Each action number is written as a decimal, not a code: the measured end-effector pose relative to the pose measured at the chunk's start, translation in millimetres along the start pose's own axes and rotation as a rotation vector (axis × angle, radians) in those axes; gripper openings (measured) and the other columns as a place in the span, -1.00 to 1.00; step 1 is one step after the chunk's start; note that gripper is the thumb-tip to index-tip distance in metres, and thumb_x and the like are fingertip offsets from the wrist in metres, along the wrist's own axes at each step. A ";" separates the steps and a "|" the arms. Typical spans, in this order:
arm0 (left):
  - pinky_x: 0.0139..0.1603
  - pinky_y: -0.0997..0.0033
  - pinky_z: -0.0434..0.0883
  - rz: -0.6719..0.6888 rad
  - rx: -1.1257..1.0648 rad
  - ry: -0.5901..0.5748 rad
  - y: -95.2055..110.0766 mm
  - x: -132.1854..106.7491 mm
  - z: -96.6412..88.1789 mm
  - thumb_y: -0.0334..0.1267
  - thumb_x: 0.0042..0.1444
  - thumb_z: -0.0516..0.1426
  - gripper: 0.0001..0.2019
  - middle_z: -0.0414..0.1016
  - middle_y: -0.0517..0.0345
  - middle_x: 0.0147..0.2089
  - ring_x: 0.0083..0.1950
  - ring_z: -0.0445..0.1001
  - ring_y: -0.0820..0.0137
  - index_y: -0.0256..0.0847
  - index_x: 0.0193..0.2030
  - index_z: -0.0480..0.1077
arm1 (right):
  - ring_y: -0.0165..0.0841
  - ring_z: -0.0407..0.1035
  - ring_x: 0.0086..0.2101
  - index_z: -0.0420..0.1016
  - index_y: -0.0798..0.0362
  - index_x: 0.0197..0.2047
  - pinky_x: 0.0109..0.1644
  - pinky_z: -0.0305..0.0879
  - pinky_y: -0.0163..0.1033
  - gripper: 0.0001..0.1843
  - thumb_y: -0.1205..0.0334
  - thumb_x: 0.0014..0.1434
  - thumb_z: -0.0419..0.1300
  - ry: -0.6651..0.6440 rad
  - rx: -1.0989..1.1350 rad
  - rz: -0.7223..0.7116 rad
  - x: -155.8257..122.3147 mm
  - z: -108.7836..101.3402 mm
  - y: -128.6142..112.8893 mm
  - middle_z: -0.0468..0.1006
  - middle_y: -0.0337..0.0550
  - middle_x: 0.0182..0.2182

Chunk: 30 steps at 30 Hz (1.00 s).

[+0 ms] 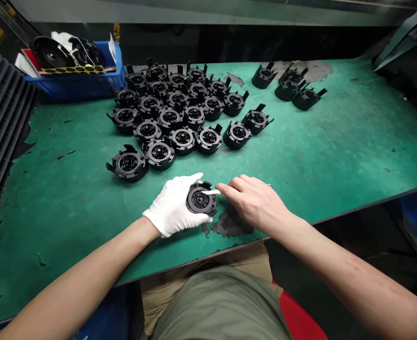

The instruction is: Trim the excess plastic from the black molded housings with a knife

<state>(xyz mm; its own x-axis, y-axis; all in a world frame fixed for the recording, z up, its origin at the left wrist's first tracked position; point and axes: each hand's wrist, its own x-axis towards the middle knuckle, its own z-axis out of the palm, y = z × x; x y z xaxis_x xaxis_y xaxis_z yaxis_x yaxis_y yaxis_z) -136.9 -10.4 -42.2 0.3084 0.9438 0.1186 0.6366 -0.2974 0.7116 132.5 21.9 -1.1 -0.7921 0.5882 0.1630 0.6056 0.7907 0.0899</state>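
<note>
My left hand [174, 206], in a white glove, is wrapped round a round black plastic part [201, 200] resting on the green mat [336, 146] near the front edge. My bare right hand [252, 200] pinches a small blade-like tool [211, 191] whose pale tip lies on the top of that part. Just beyond, several identical black round parts [180, 111] stand in rows on the mat.
A blue bin [75, 80] with black parts and sheets sits at the back left. A few more black parts [289, 85] lie at the back right. Dark ribbed trays [3, 123] line the left side. The mat is worn through near my hands.
</note>
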 end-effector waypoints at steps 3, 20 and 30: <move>0.44 -0.13 0.53 0.002 0.000 -0.006 0.8 -0.1 -1.1 0.10 -0.20 0.63 0.15 0.61 -0.22 0.31 0.32 0.60 -0.15 -0.28 0.49 0.34 | -0.22 0.20 -0.29 0.62 0.08 0.18 -0.19 0.04 -0.11 -0.66 0.47 0.51 0.09 0.003 0.008 -0.041 3.6 0.3 6.0 0.49 -0.11 -0.28; 0.45 -0.14 0.49 0.005 0.007 -0.032 -0.6 -0.8 -1.4 0.12 -0.16 0.62 0.19 0.59 -0.19 0.34 0.35 0.58 -0.16 -0.19 0.56 0.25 | -0.22 0.23 -0.26 0.59 0.09 0.25 -0.17 0.07 -0.12 -0.65 0.41 0.56 0.07 -0.029 0.028 -0.032 6.1 3.8 12.6 0.51 -0.10 -0.26; 0.45 -0.17 0.49 0.020 0.005 -0.029 -1.3 -1.4 -2.4 0.11 -0.18 0.63 0.17 0.59 -0.21 0.34 0.35 0.58 -0.17 -0.21 0.53 0.28 | -0.24 0.24 -0.25 0.57 0.03 0.28 -0.15 0.11 -0.15 -0.59 0.44 0.54 0.03 -0.040 0.047 -0.017 -1.9 6.6 13.2 0.53 -0.09 -0.23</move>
<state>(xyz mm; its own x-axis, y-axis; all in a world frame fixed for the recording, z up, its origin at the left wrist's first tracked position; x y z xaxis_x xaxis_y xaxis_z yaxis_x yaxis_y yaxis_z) -139.8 -10.9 -41.6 0.3412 0.9332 0.1124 0.6337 -0.3167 0.7058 141.5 32.4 -6.7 -0.8052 0.5802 0.1221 0.5886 0.8071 0.0461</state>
